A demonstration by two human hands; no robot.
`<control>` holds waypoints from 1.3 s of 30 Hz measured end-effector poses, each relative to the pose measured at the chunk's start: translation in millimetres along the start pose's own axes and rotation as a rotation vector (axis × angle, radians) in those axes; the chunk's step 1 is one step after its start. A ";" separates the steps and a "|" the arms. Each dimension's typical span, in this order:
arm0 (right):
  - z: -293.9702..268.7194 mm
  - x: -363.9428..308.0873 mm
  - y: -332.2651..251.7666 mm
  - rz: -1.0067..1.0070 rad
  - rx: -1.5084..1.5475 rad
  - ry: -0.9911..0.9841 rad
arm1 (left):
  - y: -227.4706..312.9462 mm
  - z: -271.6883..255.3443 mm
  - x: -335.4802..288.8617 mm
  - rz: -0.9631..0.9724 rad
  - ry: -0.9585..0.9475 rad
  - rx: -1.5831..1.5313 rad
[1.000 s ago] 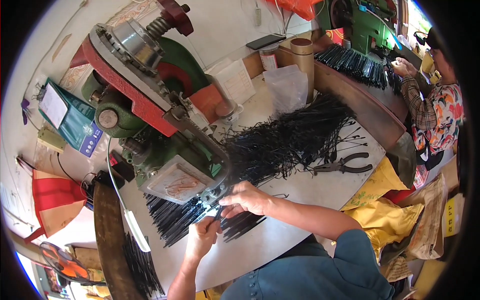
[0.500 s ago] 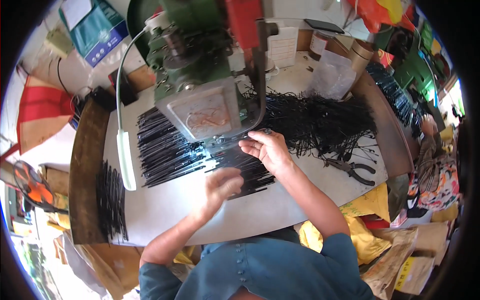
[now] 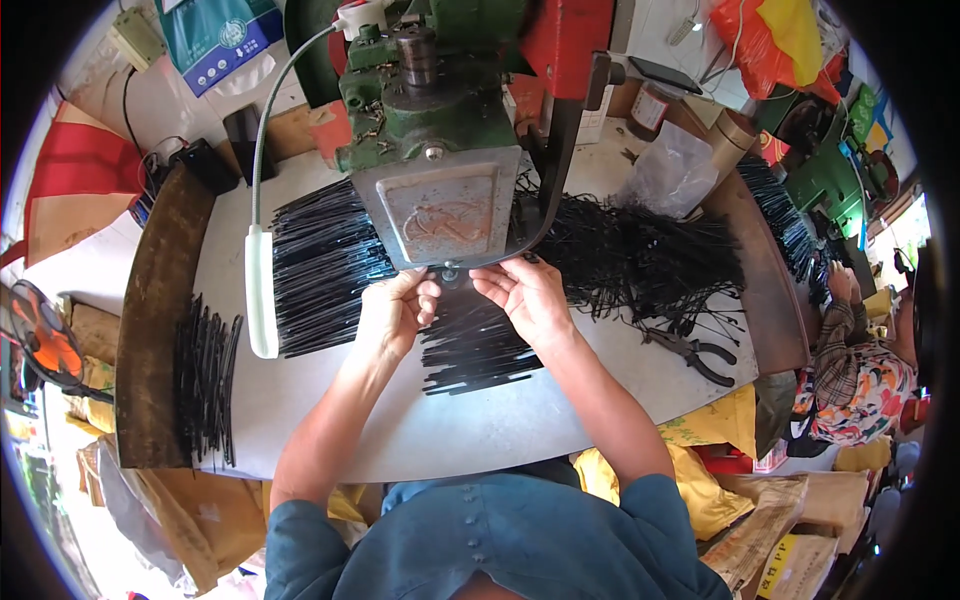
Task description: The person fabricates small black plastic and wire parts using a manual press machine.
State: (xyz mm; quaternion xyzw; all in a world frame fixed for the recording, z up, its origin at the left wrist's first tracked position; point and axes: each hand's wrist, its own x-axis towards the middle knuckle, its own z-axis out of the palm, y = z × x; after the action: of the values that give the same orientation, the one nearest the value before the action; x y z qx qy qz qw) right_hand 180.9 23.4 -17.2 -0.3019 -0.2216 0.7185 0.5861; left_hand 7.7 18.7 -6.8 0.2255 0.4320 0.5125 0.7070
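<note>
A green bench press [image 3: 440, 150] with a grey front plate stands before me. Just under its lower edge, my left hand [image 3: 398, 315] is closed in a pinch, fingers curled. Opposite it, my right hand [image 3: 527, 300] has thumb and forefinger together at the same edge. Whatever lies between the fingertips is too small or hidden to make out. Below and between the hands lies a bundle of thin black rods [image 3: 475, 345]. More straight black rods [image 3: 320, 265] are laid in rows to the left. A tangled heap of thin black pieces [image 3: 650, 245] spreads out on the right.
Pliers [image 3: 692, 355] with dark handles lie on the right of the pale tabletop [image 3: 500, 430]. A white lamp [image 3: 261, 295] hangs left of the press. Another rod pile [image 3: 208, 385] rests by the wooden side board [image 3: 150, 370]. A co-worker [image 3: 855, 370] sits at far right.
My left hand has moved up and inward to the press's lower edge, its fingers now pinched. My right hand stays near the same spot. The whole view has shifted slightly.
</note>
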 end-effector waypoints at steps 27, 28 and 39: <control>11.6 -9.3 9.9 -0.035 0.011 0.100 | -7.4 -3.0 -5.5 0.006 0.038 -0.077; 6.6 -8.8 9.8 -0.049 0.009 0.112 | -9.3 -0.1 -4.5 -0.004 0.022 -0.075; -25.9 -33.5 -42.7 -0.009 -0.476 0.122 | 0.8 -0.1 -8.1 0.002 0.065 0.032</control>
State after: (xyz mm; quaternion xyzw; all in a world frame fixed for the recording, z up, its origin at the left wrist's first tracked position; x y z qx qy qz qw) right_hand 233.5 -1.1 -1.3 -0.4735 -0.3502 0.6236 0.5140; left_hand 6.4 11.5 -3.1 0.2203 0.4627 0.5132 0.6884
